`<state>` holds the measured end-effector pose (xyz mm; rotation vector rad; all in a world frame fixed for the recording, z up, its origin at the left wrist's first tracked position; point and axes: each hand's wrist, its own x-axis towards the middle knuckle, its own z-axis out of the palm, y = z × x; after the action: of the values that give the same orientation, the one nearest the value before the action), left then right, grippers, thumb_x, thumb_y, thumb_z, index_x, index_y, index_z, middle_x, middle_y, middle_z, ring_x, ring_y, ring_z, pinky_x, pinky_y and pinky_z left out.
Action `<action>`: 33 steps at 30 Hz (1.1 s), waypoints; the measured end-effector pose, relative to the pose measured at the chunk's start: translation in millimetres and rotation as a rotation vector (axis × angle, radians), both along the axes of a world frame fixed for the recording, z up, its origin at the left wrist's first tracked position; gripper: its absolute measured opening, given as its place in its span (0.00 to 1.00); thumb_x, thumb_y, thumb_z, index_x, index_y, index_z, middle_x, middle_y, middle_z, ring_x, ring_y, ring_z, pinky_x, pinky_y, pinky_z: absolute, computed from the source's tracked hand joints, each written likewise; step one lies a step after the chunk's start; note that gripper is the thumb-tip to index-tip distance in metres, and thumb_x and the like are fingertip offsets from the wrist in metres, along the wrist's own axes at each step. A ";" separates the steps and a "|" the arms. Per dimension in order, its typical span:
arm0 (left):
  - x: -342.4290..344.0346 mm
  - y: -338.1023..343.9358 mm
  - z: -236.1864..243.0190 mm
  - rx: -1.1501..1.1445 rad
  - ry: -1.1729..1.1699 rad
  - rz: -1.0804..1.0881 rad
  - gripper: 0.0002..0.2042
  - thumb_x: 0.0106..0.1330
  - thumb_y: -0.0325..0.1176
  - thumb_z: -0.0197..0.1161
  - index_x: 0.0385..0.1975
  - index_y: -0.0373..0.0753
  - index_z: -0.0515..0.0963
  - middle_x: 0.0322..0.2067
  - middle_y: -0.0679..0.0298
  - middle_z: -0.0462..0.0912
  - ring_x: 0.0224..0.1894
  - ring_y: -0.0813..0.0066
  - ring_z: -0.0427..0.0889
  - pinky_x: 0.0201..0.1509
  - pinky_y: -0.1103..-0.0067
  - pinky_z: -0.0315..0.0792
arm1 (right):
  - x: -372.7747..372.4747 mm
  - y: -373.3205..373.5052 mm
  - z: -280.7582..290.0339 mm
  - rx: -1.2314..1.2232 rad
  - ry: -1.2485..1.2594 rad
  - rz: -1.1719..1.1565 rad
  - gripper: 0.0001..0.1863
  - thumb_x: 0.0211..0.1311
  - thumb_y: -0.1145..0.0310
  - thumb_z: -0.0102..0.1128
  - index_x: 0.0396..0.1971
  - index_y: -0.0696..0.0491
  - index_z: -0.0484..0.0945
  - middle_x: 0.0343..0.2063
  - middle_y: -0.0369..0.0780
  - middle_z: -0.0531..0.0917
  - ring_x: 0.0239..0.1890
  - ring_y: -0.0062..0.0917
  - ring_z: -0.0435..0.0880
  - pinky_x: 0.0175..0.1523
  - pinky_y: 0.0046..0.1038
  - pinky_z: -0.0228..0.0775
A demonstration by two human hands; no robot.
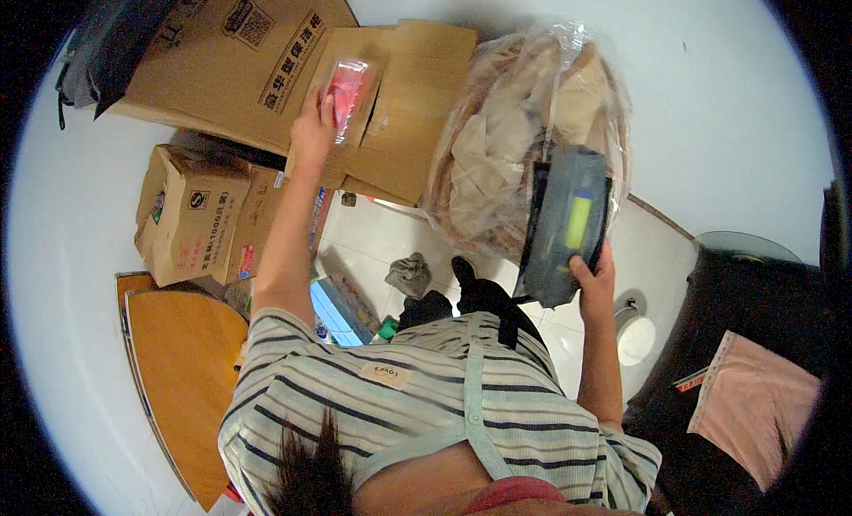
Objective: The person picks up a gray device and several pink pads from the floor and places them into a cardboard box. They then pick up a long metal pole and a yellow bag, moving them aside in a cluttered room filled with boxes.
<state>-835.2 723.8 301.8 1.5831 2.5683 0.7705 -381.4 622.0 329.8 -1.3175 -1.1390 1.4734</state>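
At the upper left my left hand [312, 133] is closed on a clear plastic package [350, 94] with something pink-red inside. It is over the flaps of a large cardboard box [417, 81]. My right hand [596, 278] grips the lower edge of a dark pouch [564, 236] with a grey translucent front. A yellow-green object with a blue end shows through it, too veiled to name. Behind the pouch lies a big clear plastic bag [497, 143] of beige and brown things.
Smaller cardboard boxes [197, 216] are stacked at the left above a wooden board [182, 365]. A grey cloth [409, 275] lies on the tiled floor by my feet. At the right, a pink cloth [754, 401] rests on a black surface near a white round container [635, 338].
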 end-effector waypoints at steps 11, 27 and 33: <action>254.9 -36.4 -12.1 0.321 0.355 -1.091 0.18 0.53 0.35 0.49 0.46 0.41 0.68 0.51 0.57 0.66 0.55 0.63 0.63 0.61 0.62 0.51 | 58.3 13.0 61.2 0.389 0.027 -0.396 0.35 0.49 0.69 0.61 0.56 0.59 0.54 0.49 0.42 0.67 0.49 0.30 0.68 0.54 0.32 0.59; 166.7 -59.6 13.9 -0.074 -0.099 -0.532 0.05 0.54 0.30 0.52 0.28 0.39 0.71 0.27 0.57 0.72 0.32 0.56 0.71 0.36 0.65 0.64 | 35.6 39.4 57.7 0.292 -0.054 -0.249 0.32 0.50 0.66 0.60 0.53 0.60 0.59 0.45 0.41 0.70 0.45 0.25 0.70 0.52 0.27 0.59; 10.6 -55.3 -117.9 -0.127 0.199 -0.497 0.14 0.54 0.30 0.51 0.41 0.39 0.71 0.42 0.56 0.73 0.49 0.54 0.68 0.53 0.65 0.61 | 18.1 38.2 61.5 0.240 -0.010 -0.243 0.33 0.48 0.64 0.61 0.54 0.59 0.59 0.46 0.40 0.69 0.46 0.26 0.67 0.53 0.26 0.56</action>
<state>-824.5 668.5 183.9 2.2115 2.1212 0.4118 -363.3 660.2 391.3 -1.2475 -1.0824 1.1195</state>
